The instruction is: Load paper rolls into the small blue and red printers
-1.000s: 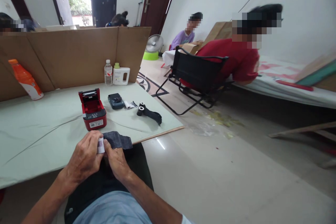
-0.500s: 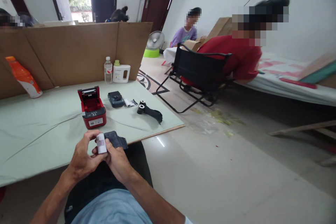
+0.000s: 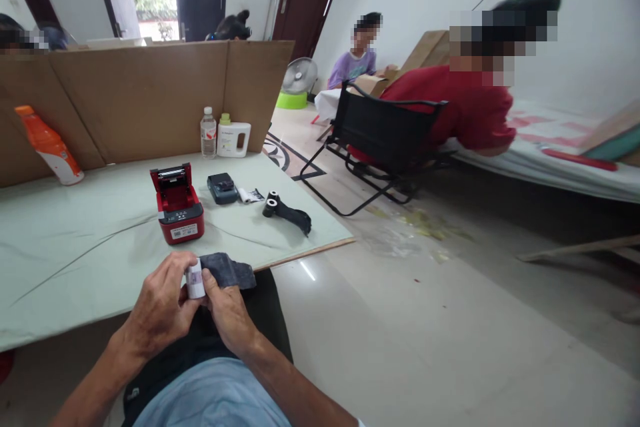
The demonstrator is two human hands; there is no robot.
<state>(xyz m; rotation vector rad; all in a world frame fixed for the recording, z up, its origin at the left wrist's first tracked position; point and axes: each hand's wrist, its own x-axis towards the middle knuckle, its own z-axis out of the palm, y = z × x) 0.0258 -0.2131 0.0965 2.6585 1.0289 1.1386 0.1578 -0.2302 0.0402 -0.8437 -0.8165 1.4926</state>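
Observation:
Just in front of the table edge, my left hand (image 3: 163, 297) grips a small white paper roll (image 3: 196, 284) from the left, its fingers over the top. My right hand (image 3: 229, 317) closes on the same roll from the right, thumb on its side. A dark grey strip (image 3: 230, 271) stretches from the roll to the right, above my right hand. Beyond my hands stands a red label printer (image 3: 184, 223) with its lid up. To its right lie a dark boxy device (image 3: 223, 188), a small loose white roll (image 3: 245, 195) and black ribbon rolls (image 3: 286, 212) with a trailing end.
A cardboard screen (image 3: 150, 103) borders the back of the pale table (image 3: 100, 267). Before it stand an orange bottle (image 3: 50, 147), a clear bottle (image 3: 208, 135) and a white jug (image 3: 234, 139). A person in red (image 3: 435, 93) sits on a black folding chair (image 3: 385, 130) to the right.
The dark strip reaches further right from the roll. My left fingers have shifted over the roll's top. The whole view has moved slightly; the things on the table stay in place.

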